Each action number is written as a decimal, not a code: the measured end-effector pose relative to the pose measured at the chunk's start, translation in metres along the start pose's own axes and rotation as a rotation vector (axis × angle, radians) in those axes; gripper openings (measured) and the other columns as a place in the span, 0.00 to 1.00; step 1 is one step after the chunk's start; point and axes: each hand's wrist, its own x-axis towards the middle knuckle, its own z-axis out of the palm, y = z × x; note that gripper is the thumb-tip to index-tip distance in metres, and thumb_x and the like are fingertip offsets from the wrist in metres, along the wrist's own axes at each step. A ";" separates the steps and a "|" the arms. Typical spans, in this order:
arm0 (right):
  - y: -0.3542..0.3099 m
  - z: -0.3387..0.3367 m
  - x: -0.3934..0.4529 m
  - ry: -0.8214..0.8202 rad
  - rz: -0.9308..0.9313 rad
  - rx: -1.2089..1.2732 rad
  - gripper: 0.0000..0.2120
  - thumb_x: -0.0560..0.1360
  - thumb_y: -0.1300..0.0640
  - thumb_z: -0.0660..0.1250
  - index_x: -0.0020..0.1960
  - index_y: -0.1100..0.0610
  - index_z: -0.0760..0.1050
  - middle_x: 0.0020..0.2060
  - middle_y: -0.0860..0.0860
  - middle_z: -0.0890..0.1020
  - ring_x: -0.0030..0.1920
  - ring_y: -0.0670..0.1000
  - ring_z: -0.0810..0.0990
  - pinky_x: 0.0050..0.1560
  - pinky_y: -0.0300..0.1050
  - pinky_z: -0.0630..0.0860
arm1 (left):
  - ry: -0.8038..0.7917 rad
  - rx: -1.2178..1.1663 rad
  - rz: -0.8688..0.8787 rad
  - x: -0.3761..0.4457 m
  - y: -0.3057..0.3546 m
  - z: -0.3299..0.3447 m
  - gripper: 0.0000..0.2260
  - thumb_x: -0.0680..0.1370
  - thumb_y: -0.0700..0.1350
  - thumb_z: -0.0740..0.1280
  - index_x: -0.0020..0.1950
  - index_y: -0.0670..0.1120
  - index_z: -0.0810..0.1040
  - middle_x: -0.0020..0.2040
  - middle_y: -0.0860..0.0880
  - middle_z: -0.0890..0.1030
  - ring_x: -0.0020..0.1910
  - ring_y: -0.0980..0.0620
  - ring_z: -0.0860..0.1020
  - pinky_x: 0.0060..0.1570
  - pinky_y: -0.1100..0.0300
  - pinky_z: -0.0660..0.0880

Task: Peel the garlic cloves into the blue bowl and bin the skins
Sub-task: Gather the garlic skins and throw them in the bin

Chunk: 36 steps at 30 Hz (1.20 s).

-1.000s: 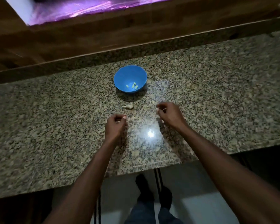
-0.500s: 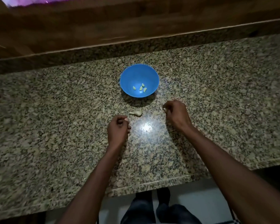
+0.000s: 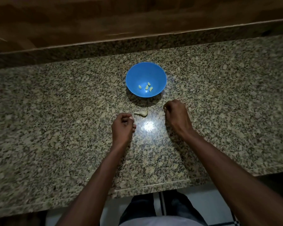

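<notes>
The blue bowl (image 3: 134,74) stands on the granite counter with several peeled garlic cloves (image 3: 146,87) lying in its bottom. One pale garlic piece with a stalk (image 3: 141,113) lies on the counter just in front of the bowl. My left hand (image 3: 122,128) rests to the left of that piece, curled into a loose fist; nothing shows inside it. Right of the piece and close to the bowl, my right hand (image 3: 176,115) has its fingertips pinched together down at the counter. What they pinch is hidden.
The speckled granite counter (image 3: 55,128) runs left to right, with a dark wooden ledge (image 3: 137,30) behind it. Its front edge (image 3: 153,185) is near my body. A lamp glare (image 3: 148,127) shines between my hands. No bin is in view.
My view has moved closer over the counter. My right hand, which showed a pale sliver of skin between its fingertips, has curled tighter nearer the bowl. My left hand has kept its fist.
</notes>
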 end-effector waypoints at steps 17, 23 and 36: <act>-0.071 -0.062 0.106 -0.133 -0.099 0.197 0.11 0.78 0.61 0.74 0.60 0.59 0.84 0.52 0.55 0.87 0.50 0.51 0.85 0.55 0.46 0.81 | -0.077 0.371 0.289 0.011 0.020 0.013 0.22 0.71 0.50 0.79 0.63 0.49 0.79 0.57 0.50 0.76 0.56 0.51 0.77 0.55 0.55 0.78; -0.070 -0.051 0.117 -0.155 -0.128 0.056 0.11 0.77 0.61 0.75 0.59 0.62 0.85 0.54 0.57 0.87 0.52 0.52 0.86 0.56 0.48 0.82 | -0.123 0.535 0.408 0.015 0.017 0.028 0.16 0.73 0.49 0.76 0.58 0.45 0.82 0.55 0.52 0.72 0.60 0.52 0.66 0.56 0.46 0.78; -0.033 -0.027 -0.021 -0.372 0.182 0.832 0.12 0.82 0.60 0.70 0.64 0.56 0.84 0.52 0.52 0.88 0.50 0.53 0.89 0.55 0.56 0.85 | -0.151 -0.291 -0.068 -0.023 0.036 0.025 0.06 0.81 0.42 0.72 0.57 0.44 0.85 0.50 0.45 0.88 0.48 0.50 0.85 0.49 0.54 0.83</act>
